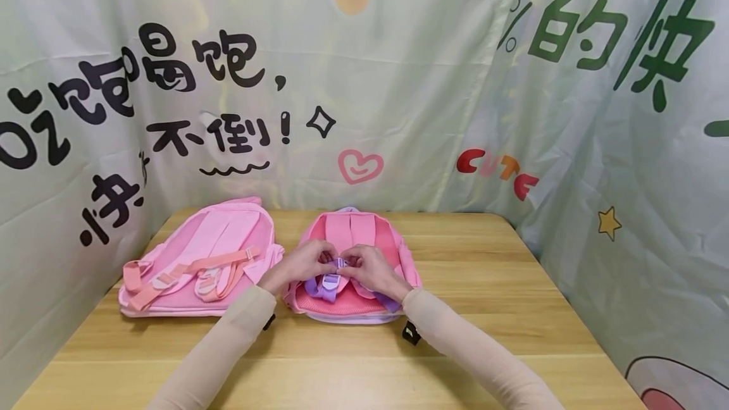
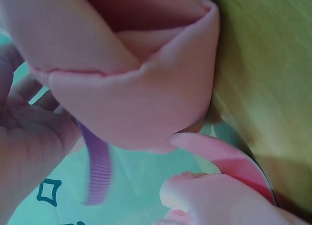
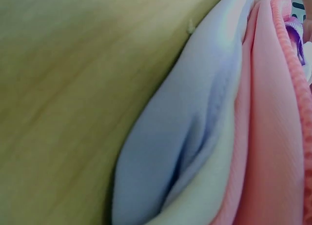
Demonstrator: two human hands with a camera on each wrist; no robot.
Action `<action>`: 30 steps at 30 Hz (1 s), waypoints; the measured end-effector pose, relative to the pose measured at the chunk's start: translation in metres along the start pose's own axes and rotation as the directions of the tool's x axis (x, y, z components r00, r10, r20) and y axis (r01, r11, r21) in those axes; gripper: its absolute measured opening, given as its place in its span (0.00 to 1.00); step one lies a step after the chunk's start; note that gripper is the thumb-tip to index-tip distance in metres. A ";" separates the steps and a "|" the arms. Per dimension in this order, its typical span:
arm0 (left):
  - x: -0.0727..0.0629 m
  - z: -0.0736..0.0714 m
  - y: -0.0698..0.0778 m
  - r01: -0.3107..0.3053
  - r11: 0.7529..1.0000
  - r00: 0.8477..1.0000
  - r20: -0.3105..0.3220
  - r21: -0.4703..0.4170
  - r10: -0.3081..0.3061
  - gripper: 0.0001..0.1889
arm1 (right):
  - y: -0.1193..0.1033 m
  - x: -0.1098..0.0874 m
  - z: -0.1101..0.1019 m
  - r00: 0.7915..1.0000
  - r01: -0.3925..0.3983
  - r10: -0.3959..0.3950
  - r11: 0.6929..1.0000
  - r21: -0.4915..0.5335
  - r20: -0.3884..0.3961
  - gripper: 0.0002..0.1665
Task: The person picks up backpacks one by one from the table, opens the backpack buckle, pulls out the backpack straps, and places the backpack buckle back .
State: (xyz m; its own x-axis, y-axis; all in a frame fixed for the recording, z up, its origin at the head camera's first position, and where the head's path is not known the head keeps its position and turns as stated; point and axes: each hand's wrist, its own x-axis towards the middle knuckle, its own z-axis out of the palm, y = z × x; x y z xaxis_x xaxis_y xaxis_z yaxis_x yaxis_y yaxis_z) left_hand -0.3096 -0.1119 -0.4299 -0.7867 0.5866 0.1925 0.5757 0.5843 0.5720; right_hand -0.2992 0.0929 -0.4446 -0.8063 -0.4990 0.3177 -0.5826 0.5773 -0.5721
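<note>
A small pink backpack [image 1: 350, 226] with lilac edging lies back side up on the table. My left hand [image 1: 307, 261] and right hand [image 1: 373, 267] meet over its middle, pinching a purple strap [image 1: 324, 290] near its adjuster buckle [image 1: 340, 263]. Another pale buckle [image 1: 330, 281] sits lower on the strap. Fingers partly hide the pinched part. In the left wrist view, my left hand [image 2: 34, 137] is beside a pink fabric fold, and a loose purple strap end [image 2: 100, 166] hangs down. The right wrist view shows the bag's lilac side [image 3: 180, 122]; the right hand's fingers are barely visible there.
Left of my hands lies a larger light pink backpack [image 1: 228, 220] with peach straps [image 1: 222, 261] across its back. Both bags rest on a wooden table [image 1: 484, 309]. Printed curtains [image 1: 398, 81] enclose its back and sides.
</note>
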 end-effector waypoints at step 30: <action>0.000 -0.001 0.003 0.158 0.966 0.987 0.001 -0.206 -0.161 0.07 | 0.001 -0.001 -0.003 0.997 -0.061 0.066 0.992 0.110 -0.046 0.14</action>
State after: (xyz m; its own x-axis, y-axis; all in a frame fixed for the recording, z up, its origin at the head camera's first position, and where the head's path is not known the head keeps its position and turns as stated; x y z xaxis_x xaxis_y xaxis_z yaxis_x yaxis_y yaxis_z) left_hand -0.3083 -0.1104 -0.4276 -0.8688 0.4856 0.0968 0.3859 0.5417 0.7467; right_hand -0.2995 0.0959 -0.4437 -0.8469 -0.4295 0.3134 -0.5178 0.5322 -0.6698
